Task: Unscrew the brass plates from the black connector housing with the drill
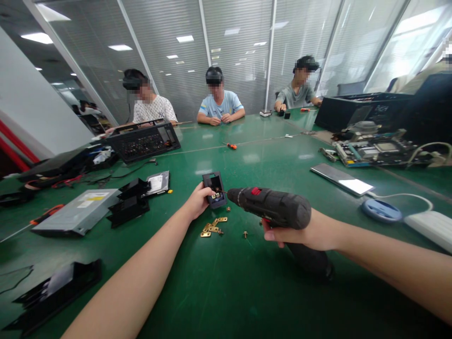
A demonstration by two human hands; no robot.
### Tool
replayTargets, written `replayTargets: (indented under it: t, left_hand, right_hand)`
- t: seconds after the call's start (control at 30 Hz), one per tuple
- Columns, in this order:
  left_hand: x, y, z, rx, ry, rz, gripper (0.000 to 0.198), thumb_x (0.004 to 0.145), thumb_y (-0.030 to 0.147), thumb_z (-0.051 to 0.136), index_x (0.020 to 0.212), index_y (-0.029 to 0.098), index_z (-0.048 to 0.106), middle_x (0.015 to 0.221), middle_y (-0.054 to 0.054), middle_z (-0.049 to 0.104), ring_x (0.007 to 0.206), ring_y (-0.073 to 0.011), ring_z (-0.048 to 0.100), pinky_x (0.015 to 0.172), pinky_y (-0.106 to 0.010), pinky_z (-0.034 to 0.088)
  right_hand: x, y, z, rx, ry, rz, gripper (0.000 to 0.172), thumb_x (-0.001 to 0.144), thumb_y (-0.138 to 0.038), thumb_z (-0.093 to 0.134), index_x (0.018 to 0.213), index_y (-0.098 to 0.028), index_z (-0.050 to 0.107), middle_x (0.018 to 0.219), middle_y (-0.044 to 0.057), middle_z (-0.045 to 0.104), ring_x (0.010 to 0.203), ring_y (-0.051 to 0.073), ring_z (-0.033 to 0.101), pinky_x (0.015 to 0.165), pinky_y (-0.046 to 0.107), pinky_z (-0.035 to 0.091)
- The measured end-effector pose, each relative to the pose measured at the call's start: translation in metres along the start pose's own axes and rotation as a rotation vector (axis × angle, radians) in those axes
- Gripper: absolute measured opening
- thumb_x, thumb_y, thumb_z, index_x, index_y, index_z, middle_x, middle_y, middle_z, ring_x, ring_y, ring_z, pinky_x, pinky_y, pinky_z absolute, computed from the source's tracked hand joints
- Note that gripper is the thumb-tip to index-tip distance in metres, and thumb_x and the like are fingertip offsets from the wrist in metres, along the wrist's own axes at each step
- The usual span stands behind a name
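Observation:
My left hand [198, 201] grips a small black plastic housing [219, 201] by its left side, with the thumb over its edge. Brass-coloured metal parts show inside its open face. In my right hand [303, 233] is a black cordless drill [273, 205] with a red switch on top, the index finger near the trigger. Its chuck points left and the thin bit reaches into the housing; whether it sits on a screw I cannot tell. Below the housing lie several brass strips [213, 227] and loose screws [245, 234] on the green table [226, 292].
To the left are a silver disc drive [79, 207], black brackets [129, 207], a hard drive [158, 182] and a black computer case panel [144, 141]. A phone [341, 179], white power strip [431, 228] and circuit board [377, 148] lie right. Across sit several people; an orange-handled screwdriver [231, 146] lies mid-table.

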State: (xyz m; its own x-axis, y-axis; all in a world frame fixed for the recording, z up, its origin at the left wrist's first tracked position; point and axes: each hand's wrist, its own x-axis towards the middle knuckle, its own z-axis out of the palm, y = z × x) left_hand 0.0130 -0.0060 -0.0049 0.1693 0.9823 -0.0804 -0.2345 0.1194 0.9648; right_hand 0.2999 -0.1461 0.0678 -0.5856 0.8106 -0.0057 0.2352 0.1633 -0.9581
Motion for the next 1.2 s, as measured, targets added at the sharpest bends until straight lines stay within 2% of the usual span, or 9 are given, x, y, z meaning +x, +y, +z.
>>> replayTargets:
  t: [0.13, 0.2, 0.43, 0.6, 0.8, 0.9, 1.07, 1.2]
  left_hand:
    - [0.0011, -0.0003, -0.0009, 0.016, 0.004, -0.005, 0.053, 0.052, 0.014, 0.068, 0.104, 0.018, 0.063, 0.085, -0.002, 0.070, 0.077, -0.0205, 0.066, 0.074, -0.036, 0.056]
    - [0.0007, 0.0005, 0.0001, 0.020, 0.002, 0.000, 0.052, 0.051, 0.013, 0.066, 0.102, 0.018, 0.063, 0.084, -0.002, 0.070, 0.077, -0.0205, 0.065, 0.073, -0.035, 0.055]
    - [-0.0001, 0.0005, 0.0007, 0.024, -0.003, 0.012, 0.051, 0.049, 0.014, 0.065, 0.100, 0.018, 0.063, 0.085, -0.002, 0.069, 0.078, -0.0211, 0.066, 0.075, -0.036, 0.055]
    - [0.0011, -0.0003, -0.0004, 0.029, -0.014, 0.004, 0.052, 0.049, 0.013, 0.065, 0.101, 0.018, 0.063, 0.087, -0.003, 0.070, 0.080, -0.0223, 0.067, 0.075, -0.037, 0.056]
    - [-0.0007, 0.0009, 0.0009, 0.033, 0.010, 0.002, 0.053, 0.049, 0.013, 0.065, 0.102, 0.018, 0.063, 0.086, -0.003, 0.069, 0.078, -0.0215, 0.066, 0.074, -0.036, 0.056]
    - [-0.0008, 0.0009, 0.0004, 0.041, 0.007, -0.001, 0.052, 0.049, 0.013, 0.065, 0.101, 0.017, 0.062, 0.085, -0.002, 0.069, 0.078, -0.0212, 0.066, 0.073, -0.035, 0.055]
    - [-0.0016, 0.0014, 0.0006, 0.042, 0.010, 0.000, 0.051, 0.050, 0.013, 0.065, 0.100, 0.018, 0.062, 0.085, -0.003, 0.069, 0.078, -0.0214, 0.065, 0.073, -0.036, 0.054]
    - [-0.0018, 0.0018, 0.0013, 0.040, -0.001, -0.002, 0.052, 0.049, 0.014, 0.065, 0.101, 0.018, 0.062, 0.086, -0.003, 0.070, 0.076, -0.0214, 0.064, 0.074, -0.037, 0.054]
  right_hand:
    - [0.0005, -0.0032, -0.0005, 0.053, -0.001, 0.017, 0.072, 0.083, -0.033, 0.082, 0.148, -0.026, 0.052, 0.086, 0.001, 0.069, 0.057, 0.016, 0.065, 0.053, 0.028, 0.056]
    - [0.0006, -0.0034, -0.0008, 0.081, -0.005, 0.012, 0.079, 0.083, -0.030, 0.082, 0.154, -0.028, 0.047, 0.088, 0.001, 0.069, 0.057, 0.015, 0.064, 0.053, 0.027, 0.056]
    - [0.0015, 0.0010, 0.0006, 0.091, -0.001, -0.020, 0.074, 0.084, -0.029, 0.080, 0.152, -0.026, 0.051, 0.084, -0.001, 0.067, 0.056, 0.014, 0.063, 0.051, 0.026, 0.054]
    - [0.0009, -0.0008, 0.0015, 0.125, -0.006, 0.008, 0.066, 0.082, -0.030, 0.081, 0.143, -0.023, 0.056, 0.086, 0.000, 0.069, 0.058, 0.014, 0.063, 0.054, 0.027, 0.055]
    - [0.0012, 0.0017, 0.0004, 0.069, 0.020, -0.005, 0.038, 0.083, -0.035, 0.082, 0.115, -0.019, 0.067, 0.085, 0.002, 0.071, 0.058, 0.015, 0.066, 0.055, 0.028, 0.057]
    - [0.0015, 0.0041, -0.0002, 0.082, 0.021, 0.001, 0.048, 0.082, -0.037, 0.084, 0.123, -0.019, 0.065, 0.091, 0.005, 0.073, 0.061, 0.017, 0.068, 0.057, 0.030, 0.059]
    - [0.0012, 0.0010, 0.0011, 0.049, 0.031, 0.009, 0.075, 0.082, -0.035, 0.084, 0.147, -0.020, 0.049, 0.089, 0.004, 0.072, 0.058, 0.016, 0.068, 0.056, 0.028, 0.057]
    - [0.0008, -0.0013, 0.0024, 0.034, 0.026, 0.003, 0.081, 0.083, -0.034, 0.083, 0.152, -0.020, 0.044, 0.087, 0.002, 0.070, 0.059, 0.016, 0.068, 0.055, 0.028, 0.057]
